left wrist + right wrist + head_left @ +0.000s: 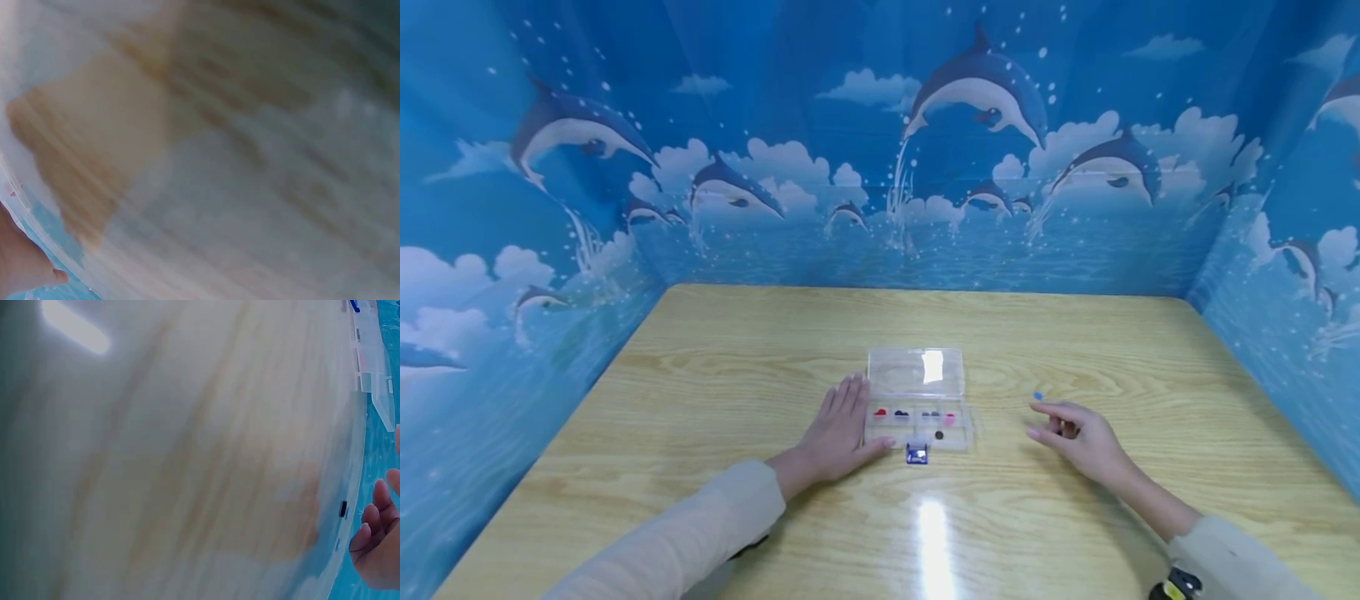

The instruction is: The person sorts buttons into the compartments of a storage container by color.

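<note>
A clear plastic compartment box (955,437) lies on the table with its transparent lid (895,372) folded back. Small red, black, grey and pink pieces sit in its compartments. My left hand (842,429) rests flat with straight fingers along the box's left side, its thumb at the front edge. Off to the right of the box, my right hand (1086,442) hovers with thumb and index finger apart and nothing visible between them. Just beyond its index fingertip lies a small blue piece (1038,395). In the right wrist view a small black piece (343,509) shows near the fingers.
Against the front edge of the box is a small dark-blue object (917,453), perhaps its clasp. The wood-grain table (760,333) is enclosed at the back and sides by a blue dolphin-print curtain (820,242). Both wrist views are mostly filled by blurred tabletop.
</note>
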Action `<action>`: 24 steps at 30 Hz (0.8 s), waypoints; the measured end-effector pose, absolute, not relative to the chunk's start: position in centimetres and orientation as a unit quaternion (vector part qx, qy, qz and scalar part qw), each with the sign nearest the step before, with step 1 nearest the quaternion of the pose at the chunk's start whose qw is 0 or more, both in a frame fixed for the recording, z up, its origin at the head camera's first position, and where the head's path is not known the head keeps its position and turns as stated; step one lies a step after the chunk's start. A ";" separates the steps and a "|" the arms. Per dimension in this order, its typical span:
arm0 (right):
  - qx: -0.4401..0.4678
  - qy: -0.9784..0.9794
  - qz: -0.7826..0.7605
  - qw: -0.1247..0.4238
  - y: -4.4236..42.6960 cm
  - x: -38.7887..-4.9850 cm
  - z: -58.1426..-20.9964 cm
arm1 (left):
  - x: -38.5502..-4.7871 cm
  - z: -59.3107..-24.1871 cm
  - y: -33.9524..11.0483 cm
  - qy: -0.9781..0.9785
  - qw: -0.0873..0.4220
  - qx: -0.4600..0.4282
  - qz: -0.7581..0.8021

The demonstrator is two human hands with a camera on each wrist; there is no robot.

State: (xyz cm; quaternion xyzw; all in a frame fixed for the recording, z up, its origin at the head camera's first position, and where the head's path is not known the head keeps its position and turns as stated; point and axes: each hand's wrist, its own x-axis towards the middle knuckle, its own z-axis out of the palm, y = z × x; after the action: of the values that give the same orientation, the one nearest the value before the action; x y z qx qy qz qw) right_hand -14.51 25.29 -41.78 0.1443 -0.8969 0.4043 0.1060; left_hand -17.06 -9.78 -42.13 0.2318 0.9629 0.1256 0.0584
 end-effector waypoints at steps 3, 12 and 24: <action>0.140 -0.902 0.396 0.096 25.7 -14.4 -41.8 | -17.1 -42.2 -9.8 0.963 0.057 0.234 0.125; 0.121 -0.919 0.370 0.056 27.0 -14.5 -41.7 | -17.1 -42.2 -9.8 0.962 0.056 0.236 0.124; 0.139 -0.917 0.368 0.058 28.4 -14.7 -42.2 | -17.1 -42.2 -9.8 0.963 0.056 0.236 0.121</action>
State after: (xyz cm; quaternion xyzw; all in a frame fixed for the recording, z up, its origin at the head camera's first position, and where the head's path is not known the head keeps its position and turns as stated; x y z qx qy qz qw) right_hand -14.68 28.38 -42.16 0.1394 -0.9173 0.3685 0.0581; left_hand -17.09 -9.78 -42.21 0.2357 0.9627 0.1205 0.0565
